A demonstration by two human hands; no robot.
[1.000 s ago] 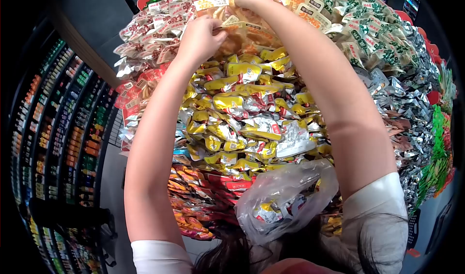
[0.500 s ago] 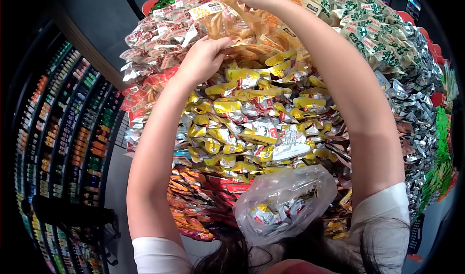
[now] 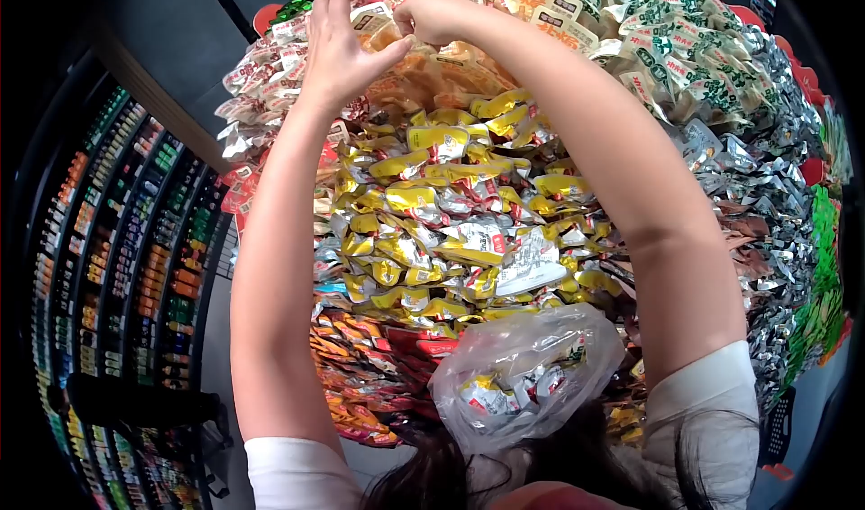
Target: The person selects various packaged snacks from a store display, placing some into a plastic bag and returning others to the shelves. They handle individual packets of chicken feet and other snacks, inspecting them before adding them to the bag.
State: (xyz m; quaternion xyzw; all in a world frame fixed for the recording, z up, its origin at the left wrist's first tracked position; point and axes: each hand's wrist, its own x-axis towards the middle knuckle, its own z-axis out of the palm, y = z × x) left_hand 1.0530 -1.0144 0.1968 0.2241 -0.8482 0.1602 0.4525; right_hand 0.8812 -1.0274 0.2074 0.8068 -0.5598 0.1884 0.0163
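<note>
My left hand (image 3: 341, 52) reaches to the far side of the snack pile, fingers spread and thumb stretched out, holding nothing. Just right of it, my right hand (image 3: 436, 16) has its fingers curled together; what they grip, if anything, is hidden. Between the two hands lies a clear snack packet (image 3: 382, 35) with orange-brown contents and a pale label. More amber packets (image 3: 464, 70) are heaped below my right hand. Nearer to me are rows of yellow-and-silver packets (image 3: 441, 141).
An opened clear plastic bag (image 3: 590, 330) with several small packets in it rests close to my body. White-and-green packets (image 3: 694, 59) are piled at right, orange-red ones (image 3: 360, 379) at near left. Shelves of bottles (image 3: 135, 240) stand along the left.
My left hand has moved up and left and its fingers have spread. My right hand has come down and left; the amber packet it was lifting no longer hangs from it.
</note>
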